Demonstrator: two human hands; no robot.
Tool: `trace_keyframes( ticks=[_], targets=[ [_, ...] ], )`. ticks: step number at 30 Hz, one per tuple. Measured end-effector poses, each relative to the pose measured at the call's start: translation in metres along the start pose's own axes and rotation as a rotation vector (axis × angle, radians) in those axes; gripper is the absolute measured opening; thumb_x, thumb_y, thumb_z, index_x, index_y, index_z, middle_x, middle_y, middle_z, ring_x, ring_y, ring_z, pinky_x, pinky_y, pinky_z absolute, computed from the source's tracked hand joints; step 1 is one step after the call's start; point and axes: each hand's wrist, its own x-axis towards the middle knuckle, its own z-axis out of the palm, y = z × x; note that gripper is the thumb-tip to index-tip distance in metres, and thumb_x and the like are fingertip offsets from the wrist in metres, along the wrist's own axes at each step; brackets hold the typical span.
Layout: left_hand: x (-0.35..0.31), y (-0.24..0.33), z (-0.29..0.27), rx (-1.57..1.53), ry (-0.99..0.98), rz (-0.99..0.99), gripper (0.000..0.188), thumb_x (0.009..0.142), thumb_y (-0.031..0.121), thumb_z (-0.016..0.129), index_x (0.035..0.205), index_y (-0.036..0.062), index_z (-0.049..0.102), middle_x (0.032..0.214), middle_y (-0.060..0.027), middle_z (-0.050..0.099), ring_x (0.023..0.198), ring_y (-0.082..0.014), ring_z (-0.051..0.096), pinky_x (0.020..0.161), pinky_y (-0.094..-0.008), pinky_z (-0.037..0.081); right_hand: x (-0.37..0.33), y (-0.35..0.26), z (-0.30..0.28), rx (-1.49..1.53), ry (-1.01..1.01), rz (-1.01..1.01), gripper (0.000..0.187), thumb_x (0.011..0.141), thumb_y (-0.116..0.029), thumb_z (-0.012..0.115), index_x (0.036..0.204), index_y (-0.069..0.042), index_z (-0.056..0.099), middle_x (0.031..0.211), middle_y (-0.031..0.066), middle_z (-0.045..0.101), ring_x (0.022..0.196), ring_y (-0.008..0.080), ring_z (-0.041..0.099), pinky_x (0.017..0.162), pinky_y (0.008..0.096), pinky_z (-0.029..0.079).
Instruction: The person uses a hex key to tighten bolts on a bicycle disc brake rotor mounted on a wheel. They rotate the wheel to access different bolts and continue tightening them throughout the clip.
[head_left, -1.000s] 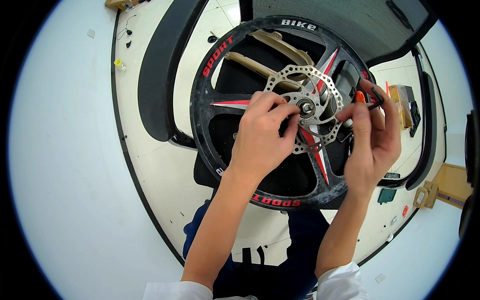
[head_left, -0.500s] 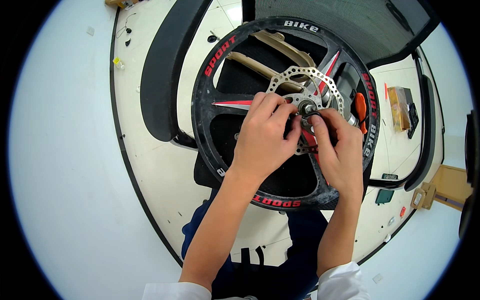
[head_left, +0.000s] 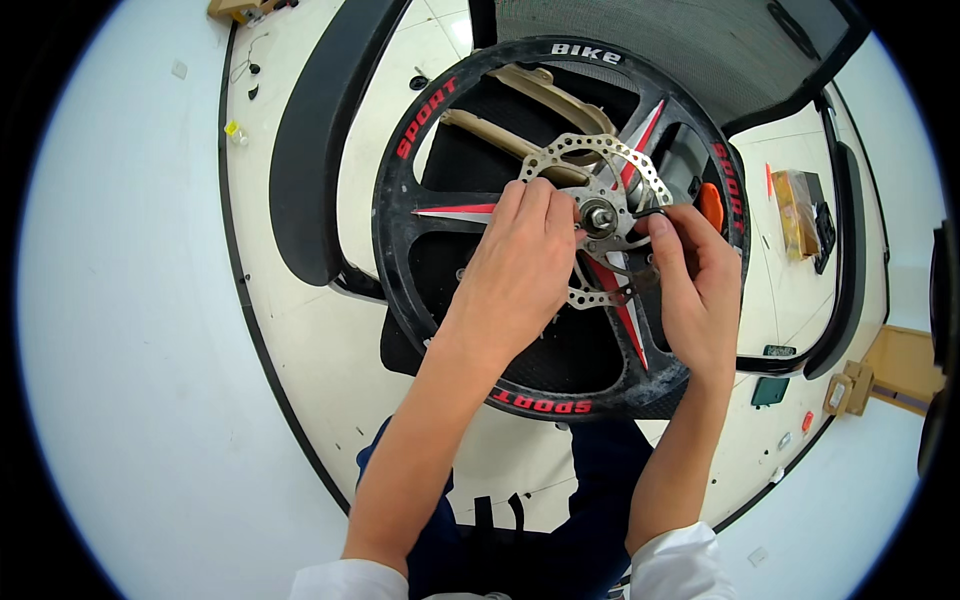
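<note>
A black spoked bike wheel (head_left: 447, 352) with red and white spoke accents lies flat on a chair seat. A perforated metal brake disc (head_left: 585, 147) sits at its middle, around the hub axle (head_left: 600, 217). My left hand (head_left: 522, 262) reaches over the disc's left side, its fingertips pinched close beside the hub; whatever they hold is hidden. In my right hand (head_left: 697, 285), thumb and fingers grip a small black hex key (head_left: 647, 212) just right of the hub. The key's short end points toward the hub, apart from the axle.
Under the wheel shows a beige fork-like frame part (head_left: 545, 95). An orange-handled tool (head_left: 711, 207) is beneath the wheel's right side. Chair armrests (head_left: 318, 150) flank the wheel, with the mesh backrest (head_left: 690, 50) beyond. Cardboard boxes (head_left: 850, 390) stand on the floor at right.
My right hand has drawn the hex key away from the axle to the right, uncovering the hub. My left fingertips stay at the hub's left side. The view has shifted slightly.
</note>
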Motion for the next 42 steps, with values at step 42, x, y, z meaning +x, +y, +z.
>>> trace_keyframes(
  ticks=[42],
  targets=[
    [-0.088, 0.033, 0.007, -0.269, 0.007, -0.282, 0.016, 0.082, 0.000, 0.077, 0.098, 0.0016, 0.075, 0.091, -0.0098, 0.072, 0.079, -0.0213, 0.069, 0.066, -0.0302, 0.054, 0.003, 0.017, -0.020, 0.034, -0.100, 0.018, 0.015, 0.097, -0.012, 0.063, 0.104, 0.002, 0.063, 0.063, 0.0147, 0.061, 0.051, 0.0206, 0.054, 0.055, 0.0328, 0.041]
  ],
)
